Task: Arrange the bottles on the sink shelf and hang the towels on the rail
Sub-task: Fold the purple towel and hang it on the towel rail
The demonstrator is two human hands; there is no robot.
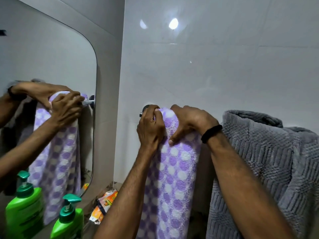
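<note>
A purple towel with white dots (172,169) hangs over the chrome rail (144,110) on the white tiled wall. My left hand (151,130) grips its top left edge at the rail's end bracket. My right hand (189,123), with a black wristband, presses on the towel's top fold just to the right. A grey textured towel (267,161) is draped over the rail further right. A green pump bottle (69,219) stands at the lower left by the mirror. Most of the rail is hidden under the towels.
A rounded mirror (51,66) on the left wall reflects my hands, the purple towel and the green bottle. An orange and white crumpled packet (103,206) lies in the corner beside the bottle. The wall above the rail is bare tile.
</note>
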